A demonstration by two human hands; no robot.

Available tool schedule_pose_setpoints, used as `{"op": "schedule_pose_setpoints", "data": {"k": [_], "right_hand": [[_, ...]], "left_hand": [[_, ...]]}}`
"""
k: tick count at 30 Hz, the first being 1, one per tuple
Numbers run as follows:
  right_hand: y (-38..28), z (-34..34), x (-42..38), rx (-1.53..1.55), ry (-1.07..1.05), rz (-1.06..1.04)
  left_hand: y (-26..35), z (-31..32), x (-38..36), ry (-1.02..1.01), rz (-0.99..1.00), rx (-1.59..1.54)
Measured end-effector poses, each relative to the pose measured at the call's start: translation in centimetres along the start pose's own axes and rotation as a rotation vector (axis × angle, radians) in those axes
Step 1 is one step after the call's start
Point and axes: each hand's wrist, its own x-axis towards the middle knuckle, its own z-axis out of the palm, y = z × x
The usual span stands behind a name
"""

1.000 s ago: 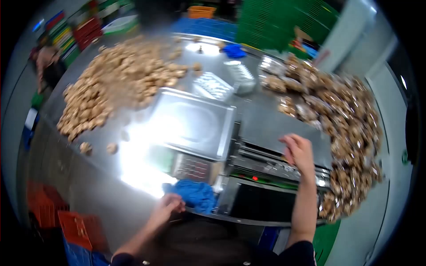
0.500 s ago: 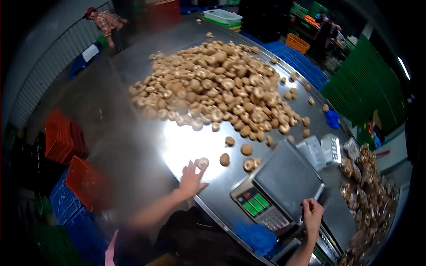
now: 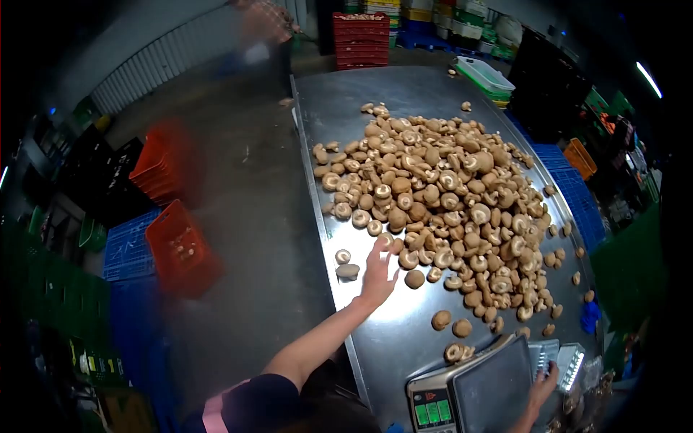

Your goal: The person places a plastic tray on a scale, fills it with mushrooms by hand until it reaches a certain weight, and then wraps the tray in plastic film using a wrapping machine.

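A large heap of brown shiitake mushrooms (image 3: 447,187) lies on the metal table (image 3: 375,339). My left hand (image 3: 377,278) stretches to the heap's near edge, thumb apart from the fingers, fingertips right at a mushroom (image 3: 386,241). Two loose mushrooms (image 3: 343,257) lie left of that hand. At the lower right, my right hand (image 3: 540,393) is beside the scale, its spread fingers at the edge of clear plastic trays (image 3: 543,353). The digital scale (image 3: 494,386) has a bare plate and a lit green display.
Red crates (image 3: 180,249) and blue crates (image 3: 130,249) stand on the floor to the left. A person (image 3: 267,25) is beyond the table's far left corner. More red crates (image 3: 361,43) stand behind the table. A white and green tub (image 3: 484,76) sits at the far right edge.
The view has turned left. My left hand has moved forward from a single mushroom near the table edge to the heap. My right hand has gone from the scale's near edge to the plastic trays.
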Motion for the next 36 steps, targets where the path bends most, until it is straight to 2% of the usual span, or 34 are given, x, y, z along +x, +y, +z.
{"op": "schedule_pose_setpoints", "data": {"k": [1,3,5,6,8,11,12,15,16,19,23,24,26,27,28,31,32,33,34,35,36], "right_hand": [[1.3,-0.8,0.6,-0.107,-0.026,0.03],[14.4,0.9,1.7,-0.153,-0.081,0.137],[20.7,1.7,1.9,-0.411,-0.287,0.229],[24.8,2.6,1.7,-0.41,-0.305,0.223],[31.1,5.0,0.7,-0.407,-0.342,0.221],[25.4,2.8,0.4,-0.348,-0.388,0.272],[26.3,3.3,0.0,-0.327,-0.326,0.25],[17.7,1.2,0.6,-0.146,-0.262,0.158],[19.6,1.9,0.6,-0.072,-0.244,0.208],[15.7,1.1,1.2,-0.051,-0.259,0.31],[15.4,1.1,1.0,-0.119,-0.236,0.32],[14.6,1.1,1.1,-0.133,-0.24,0.334],[14.6,1.3,1.1,-0.166,-0.226,0.331],[15.6,1.7,1.2,-0.186,-0.208,0.317],[16.1,1.9,1.1,-0.207,-0.188,0.304],[14.1,1.0,1.3,-0.221,-0.209,0.325],[13.1,0.5,1.5,-0.243,-0.24,0.337],[15.6,1.9,1.4,-0.306,-0.183,0.211],[14.9,1.7,0.8,-0.387,-0.119,0.109],[14.7,1.7,1.3,-0.163,-0.245,0.323],[13.3,1.2,1.4,-0.225,-0.35,0.342]], "left_hand": [[-1.1,-1.2,-0.7,0.06,-0.055,0.245],[-2.6,-2.2,-2.2,-0.063,-0.148,0.385],[-2.3,-1.6,-2.4,-0.171,-0.085,0.541],[-2.1,-1.2,-2.7,-0.232,-0.052,0.615],[-2.6,-0.9,-2.8,-0.194,-0.085,0.603],[-2.2,-1.5,-2.6,-0.207,-0.068,0.598],[-1.7,-2.0,-2.6,-0.225,-0.077,0.607],[-0.9,-3.1,-3.0,-0.262,-0.093,0.693],[-1.6,-3.3,-3.3,-0.253,-0.041,0.711],[-3.5,-3.4,-3.6,-0.24,0.028,0.691],[-4.0,-2.7,-3.1,-0.207,-0.054,0.454],[-3.9,-2.1,-2.7,-0.189,-0.015,0.352],[-1.4,-0.1,-1.6,-0.089,0.042,0.18],[0.4,0.9,-1.0,-0.055,0.003,0.012],[1.8,1.4,-0.3,-0.057,0.113,0.079],[5.2,3.3,0.2,-0.125,0.24,0.22],[5.4,4.1,-0.1,-0.044,0.35,0.365],[4.7,4.8,-0.6,-0.048,0.134,0.09],[4.0,5.5,-1.0,-0.082,-0.077,-0.202],[3.4,6.7,-1.7,-0.162,-0.297,-0.498],[3.0,6.3,-1.6,-0.202,-0.252,-0.429]]}}
